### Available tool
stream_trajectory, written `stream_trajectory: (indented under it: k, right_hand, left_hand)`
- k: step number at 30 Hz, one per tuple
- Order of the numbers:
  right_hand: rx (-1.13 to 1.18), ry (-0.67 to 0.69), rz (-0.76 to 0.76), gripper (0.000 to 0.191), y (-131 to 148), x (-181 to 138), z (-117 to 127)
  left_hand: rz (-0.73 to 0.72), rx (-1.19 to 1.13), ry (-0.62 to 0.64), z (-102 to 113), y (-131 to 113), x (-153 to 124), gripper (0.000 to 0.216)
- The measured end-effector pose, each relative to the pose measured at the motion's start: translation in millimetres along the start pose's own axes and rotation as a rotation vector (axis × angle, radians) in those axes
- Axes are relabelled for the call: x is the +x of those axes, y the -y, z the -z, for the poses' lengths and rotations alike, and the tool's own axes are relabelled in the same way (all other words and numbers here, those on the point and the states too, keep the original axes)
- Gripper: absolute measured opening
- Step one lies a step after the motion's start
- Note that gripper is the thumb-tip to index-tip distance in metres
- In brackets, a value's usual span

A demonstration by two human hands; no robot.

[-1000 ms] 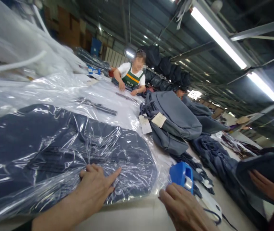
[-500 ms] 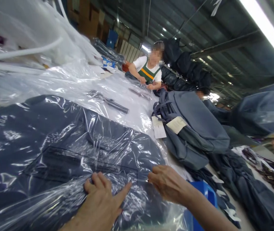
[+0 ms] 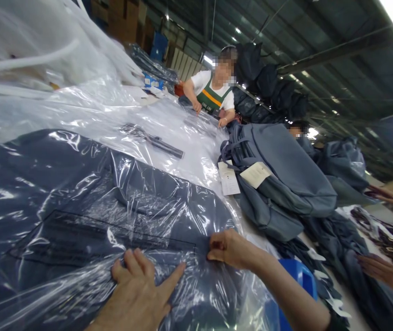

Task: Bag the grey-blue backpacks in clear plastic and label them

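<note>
A dark blue-grey backpack in a clear plastic bag (image 3: 89,216) lies in front of me on the table. My left hand (image 3: 137,294) lies flat on the folded plastic at the bag's near edge, fingers spread, forefinger pointing right. My right hand (image 3: 230,248) rests on the same fold just to the right, its fingers curled and pinched together on the plastic; whether it holds a strip of tape I cannot make out. A blue tape dispenser (image 3: 298,280) sits under my right forearm at the table's edge.
Unbagged grey backpacks with paper tags (image 3: 279,174) are piled to the right. Loose clear plastic (image 3: 120,110) covers the table beyond. A person in a white shirt and green apron (image 3: 213,92) works at the far end. Another person's hand (image 3: 385,273) shows at the right edge.
My right hand left the blue tape dispenser and came up onto the bag's folded edge beside my left hand. My left hand stayed pressed on the plastic. The view shifted right.
</note>
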State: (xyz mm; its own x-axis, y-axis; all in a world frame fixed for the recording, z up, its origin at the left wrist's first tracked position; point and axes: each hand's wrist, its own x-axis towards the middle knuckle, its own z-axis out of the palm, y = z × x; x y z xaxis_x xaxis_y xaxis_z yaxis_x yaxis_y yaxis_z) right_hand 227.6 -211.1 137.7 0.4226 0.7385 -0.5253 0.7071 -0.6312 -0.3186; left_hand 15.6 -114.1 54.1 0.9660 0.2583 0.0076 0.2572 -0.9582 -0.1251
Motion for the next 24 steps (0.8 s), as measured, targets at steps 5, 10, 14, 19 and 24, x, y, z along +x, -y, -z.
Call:
stream_trajectory:
  k: [5, 10, 14, 19, 24]
  right_hand:
    - [0.198, 0.007, -0.141, 0.028, -5.2, 8.3, -1.8]
    - [0.225, -0.028, -0.158, 0.033, -24.6, 21.0, -6.3]
    - [0.103, -0.205, -0.172, 0.035, -37.8, 22.2, -2.0]
    - [-0.093, -0.522, -0.148, 0.01, -14.1, -13.9, -26.3]
    - [-0.482, -0.869, 0.294, 0.031, 10.4, -41.3, -104.9]
  left_hand:
    - [-0.031, 0.044, -0.005, 2.7, 2.5, -0.5, 0.071]
    - [-0.022, 0.071, -0.013, 8.8, 4.3, -0.9, 0.069]
    - [-0.021, 0.098, -0.037, 13.4, 6.3, -1.9, 0.067]
    - [-0.045, 0.084, -0.036, 12.0, 6.8, -1.5, 0.065]
    - [-0.066, 0.019, 0.022, 10.8, 5.4, 2.7, 0.06]
